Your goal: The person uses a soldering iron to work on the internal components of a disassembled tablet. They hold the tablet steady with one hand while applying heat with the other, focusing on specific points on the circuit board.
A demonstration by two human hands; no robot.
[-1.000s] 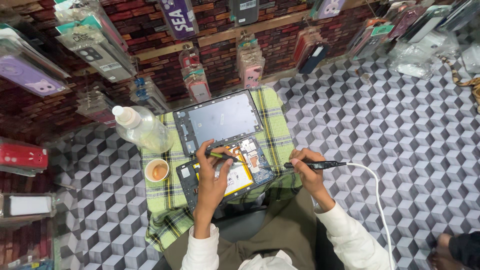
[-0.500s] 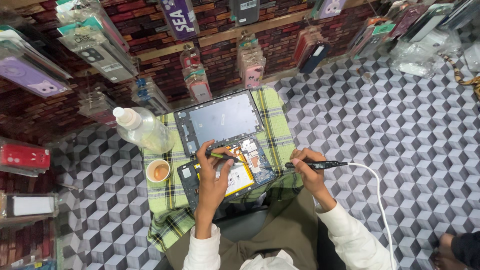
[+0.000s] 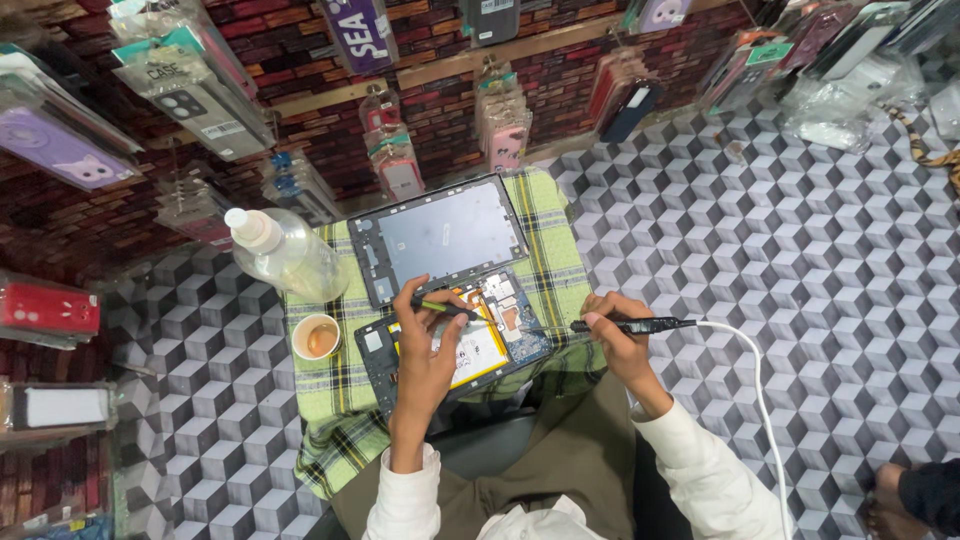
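An opened tablet body (image 3: 500, 340) with a yellow-edged battery and blue circuit board lies on a green plaid cloth (image 3: 340, 420). My left hand (image 3: 425, 345) rests on the battery and pinches thin green-handled tweezers (image 3: 450, 309) whose tips reach toward the board. My right hand (image 3: 610, 335) grips a black soldering iron (image 3: 630, 325) like a pen, tip pointing left at the board's right edge; its white cable (image 3: 755, 390) trails off right. The tablet's detached grey back cover (image 3: 440, 235) lies just beyond.
A clear plastic bottle (image 3: 285, 255) with a white cap stands at the cloth's left corner. A small round tin (image 3: 317, 337) sits below it. Packaged phone cases (image 3: 190, 90) hang on the brick wall. Another person's foot (image 3: 905, 495) shows at bottom right.
None beyond a slight shift of the camera; both hands hold the same poses over the tablet.
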